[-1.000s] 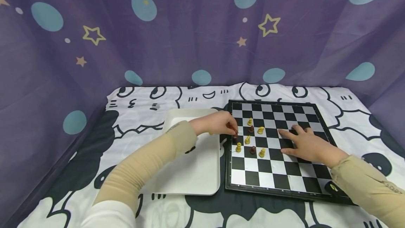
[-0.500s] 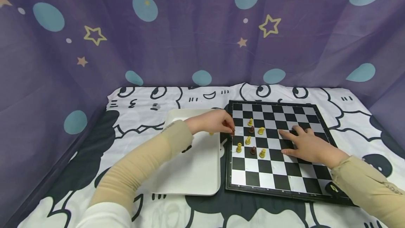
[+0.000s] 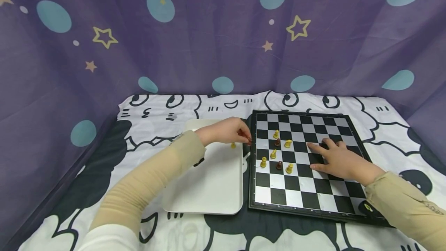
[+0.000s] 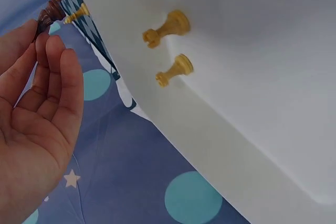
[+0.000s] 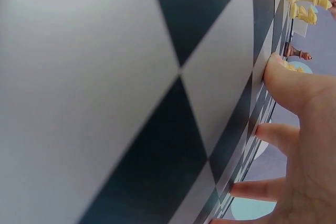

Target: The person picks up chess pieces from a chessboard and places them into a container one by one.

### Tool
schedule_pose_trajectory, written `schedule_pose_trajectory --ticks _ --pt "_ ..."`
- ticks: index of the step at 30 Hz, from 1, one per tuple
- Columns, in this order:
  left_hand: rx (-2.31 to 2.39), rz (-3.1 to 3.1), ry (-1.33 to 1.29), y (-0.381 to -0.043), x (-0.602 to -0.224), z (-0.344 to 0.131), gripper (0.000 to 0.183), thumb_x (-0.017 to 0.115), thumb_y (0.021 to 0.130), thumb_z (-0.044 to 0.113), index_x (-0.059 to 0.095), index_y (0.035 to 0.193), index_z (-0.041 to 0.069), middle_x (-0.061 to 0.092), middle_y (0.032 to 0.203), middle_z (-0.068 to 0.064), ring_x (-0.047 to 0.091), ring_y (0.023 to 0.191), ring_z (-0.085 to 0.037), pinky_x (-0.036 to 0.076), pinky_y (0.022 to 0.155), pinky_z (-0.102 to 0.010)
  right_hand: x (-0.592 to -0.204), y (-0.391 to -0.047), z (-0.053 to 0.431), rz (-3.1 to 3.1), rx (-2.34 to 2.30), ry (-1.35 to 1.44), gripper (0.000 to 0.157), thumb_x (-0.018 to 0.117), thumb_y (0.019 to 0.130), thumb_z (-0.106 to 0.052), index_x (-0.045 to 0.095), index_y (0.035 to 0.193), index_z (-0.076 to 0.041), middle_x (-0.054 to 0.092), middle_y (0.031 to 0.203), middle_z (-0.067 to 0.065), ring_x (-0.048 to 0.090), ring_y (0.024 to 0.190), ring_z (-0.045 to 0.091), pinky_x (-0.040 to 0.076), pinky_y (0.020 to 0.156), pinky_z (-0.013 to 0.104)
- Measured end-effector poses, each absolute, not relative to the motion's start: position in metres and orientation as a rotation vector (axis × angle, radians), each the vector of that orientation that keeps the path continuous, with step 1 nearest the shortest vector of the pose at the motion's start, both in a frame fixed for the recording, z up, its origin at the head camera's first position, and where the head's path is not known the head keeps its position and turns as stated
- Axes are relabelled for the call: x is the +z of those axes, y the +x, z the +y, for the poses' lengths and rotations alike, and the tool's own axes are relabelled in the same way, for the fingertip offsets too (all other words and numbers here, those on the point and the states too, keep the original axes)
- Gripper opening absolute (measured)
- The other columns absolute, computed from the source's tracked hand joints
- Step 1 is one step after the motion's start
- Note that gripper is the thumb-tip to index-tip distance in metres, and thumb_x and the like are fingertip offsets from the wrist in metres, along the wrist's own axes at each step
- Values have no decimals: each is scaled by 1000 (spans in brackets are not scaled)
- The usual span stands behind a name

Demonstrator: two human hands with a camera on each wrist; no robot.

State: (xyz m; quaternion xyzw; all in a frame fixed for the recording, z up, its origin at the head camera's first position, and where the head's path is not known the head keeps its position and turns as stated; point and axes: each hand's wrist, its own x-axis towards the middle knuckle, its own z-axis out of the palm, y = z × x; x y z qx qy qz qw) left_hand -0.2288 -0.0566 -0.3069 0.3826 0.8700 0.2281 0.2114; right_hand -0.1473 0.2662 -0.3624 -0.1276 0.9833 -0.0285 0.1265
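Over the tray's right edge, my left hand (image 3: 226, 131) pinches a dark brown chess piece (image 4: 48, 17) between thumb and fingertips; the fingers partly hide which piece it is. My right hand (image 3: 336, 161) rests with fingers spread on the right half of the chessboard (image 3: 306, 183). Yellow chess pieces stand on the board's left side, among them a rook (image 3: 263, 162) and a knight (image 3: 287, 143). Two brown pieces are there too, one brown piece (image 3: 277, 142) behind and another brown piece (image 3: 279, 165) nearer. In the left wrist view, yellow rooks (image 4: 168, 29) appear in the white tray (image 3: 209, 189).
The tray lies just left of the board, with a narrow strip of cloth between them. A black-and-white cartoon cloth (image 3: 181, 231) covers the table. Behind it hangs a purple curtain (image 3: 209, 49) with stars and blue ovals.
My left hand has moved left from the board's left edge toward the tray, carrying the brown chess piece. The right hand and the pieces on the board have stayed in place.
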Motion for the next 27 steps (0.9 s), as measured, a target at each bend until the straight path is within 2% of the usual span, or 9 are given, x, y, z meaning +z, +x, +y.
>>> schedule_pose_trajectory --ticks 3,10,27 --pt "633 2430 1057 -229 -307 -62 13 63 90 6 73 97 3 71 93 -6 66 85 -18 49 69 -17 -362 -147 266 2861 -86 -375 80 55 81 -67 43 141 -15 35 133 33 38 111 60 45 72 68" --pt "613 2457 1084 -229 -314 -73 12 64 88 5 73 96 1 71 93 -7 63 80 -9 50 73 -16 -362 -147 267 2856 -91 -373 81 55 81 -67 44 141 -14 34 134 34 38 110 60 45 73 67" --pt "631 2417 1051 -230 -330 -89 11 64 87 2 73 93 0 73 90 -6 68 83 -10 51 78 -17 -363 -148 267 2856 -81 -373 83 51 80 -71 43 142 -16 34 135 33 38 112 60 44 74 69"
